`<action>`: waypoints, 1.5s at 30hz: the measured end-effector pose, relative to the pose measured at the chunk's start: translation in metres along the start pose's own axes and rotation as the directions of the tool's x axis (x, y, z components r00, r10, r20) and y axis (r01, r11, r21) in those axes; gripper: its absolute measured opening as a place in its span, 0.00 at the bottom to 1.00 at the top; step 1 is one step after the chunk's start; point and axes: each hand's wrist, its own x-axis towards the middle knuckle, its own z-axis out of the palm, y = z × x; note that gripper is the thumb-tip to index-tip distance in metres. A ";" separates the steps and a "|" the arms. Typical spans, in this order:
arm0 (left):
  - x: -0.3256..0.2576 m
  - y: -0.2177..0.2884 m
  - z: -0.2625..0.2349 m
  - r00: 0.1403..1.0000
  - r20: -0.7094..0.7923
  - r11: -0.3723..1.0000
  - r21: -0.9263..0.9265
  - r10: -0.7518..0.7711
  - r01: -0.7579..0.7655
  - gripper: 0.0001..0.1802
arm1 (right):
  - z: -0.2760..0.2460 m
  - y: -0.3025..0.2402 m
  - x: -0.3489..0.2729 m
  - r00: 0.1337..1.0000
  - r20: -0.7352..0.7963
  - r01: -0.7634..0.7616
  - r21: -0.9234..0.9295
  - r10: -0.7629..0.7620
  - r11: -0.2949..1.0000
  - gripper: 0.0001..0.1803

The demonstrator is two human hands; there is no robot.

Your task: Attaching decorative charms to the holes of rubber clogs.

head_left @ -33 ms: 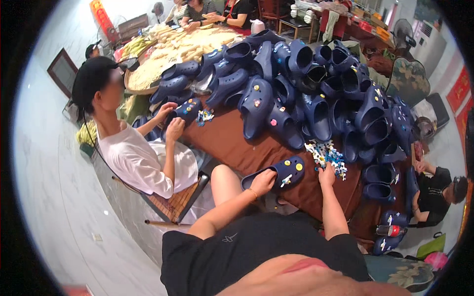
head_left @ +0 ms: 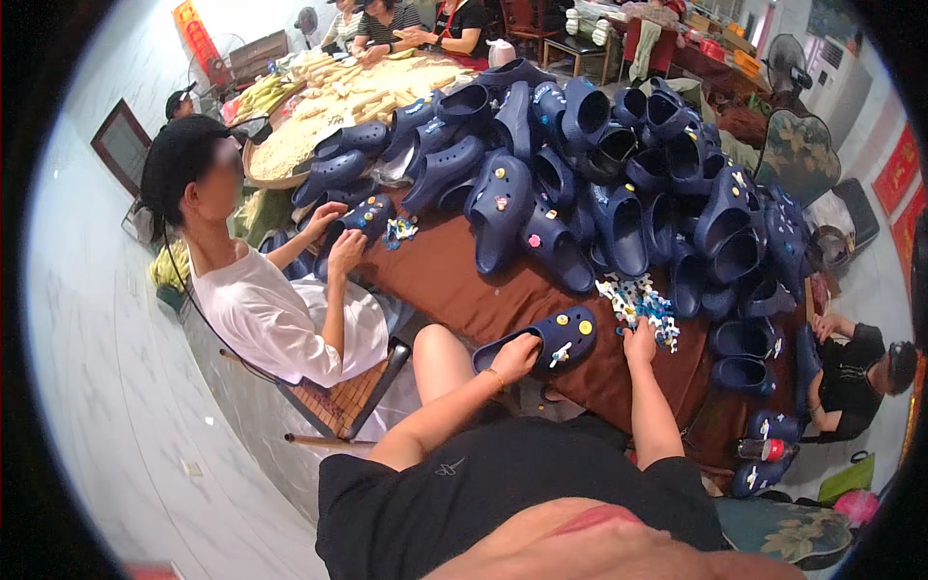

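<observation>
A navy clog (head_left: 568, 338) with two yellow round charms and a white-and-blue charm is held by my left hand (head_left: 517, 356), its fingers closed over the strap and opening. At the near edge of a heap of small white, blue and yellow shoe charms (head_left: 643, 302) is my right hand (head_left: 639, 342). Its fingers are drawn together at the heap, and whatever is between them is too small to make out. Behind the heap rises a large pile of navy clogs (head_left: 619, 227), some with charms fitted.
A brown cloth (head_left: 435, 261) covers the table. To my left a seated person (head_left: 280, 300) works on another clog (head_left: 365, 220) beside a smaller charm heap (head_left: 400, 230). Corn cobs (head_left: 387, 92) lie beyond. At right are a bottle (head_left: 762, 449) and another person (head_left: 851, 382).
</observation>
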 end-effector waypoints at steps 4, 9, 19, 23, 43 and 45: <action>0.010 -0.020 0.004 0.964 0.253 0.997 -0.012 -0.077 0.082 0.10 | -0.017 -0.015 0.003 0.985 0.101 -0.141 -0.007 0.141 0.990 0.19; 0.017 -0.048 0.028 0.913 0.407 0.995 -0.100 0.019 0.024 0.22 | -0.012 -0.002 -0.001 0.979 0.109 -0.157 -0.125 0.171 0.980 0.17; -0.217 -0.130 -0.080 0.875 0.483 0.982 0.175 -0.027 -0.066 0.22 | 0.007 0.039 0.000 0.991 -0.086 -0.078 0.231 0.100 0.970 0.13; -0.004 -0.158 0.096 0.852 0.520 0.969 0.236 -0.058 -0.078 0.23 | 0.012 0.022 0.020 0.998 0.039 -0.068 0.437 0.056 0.897 0.10; 0.008 -0.057 0.048 0.804 0.501 0.903 0.418 -0.319 0.097 0.14 | 0.002 -0.087 -0.028 0.701 -0.125 0.704 -0.038 -0.702 0.709 0.03; 0.010 -0.056 0.047 0.765 0.547 0.898 0.430 -0.341 0.093 0.16 | 0.002 -0.088 -0.029 0.677 -0.086 0.724 -0.099 -0.731 0.683 0.03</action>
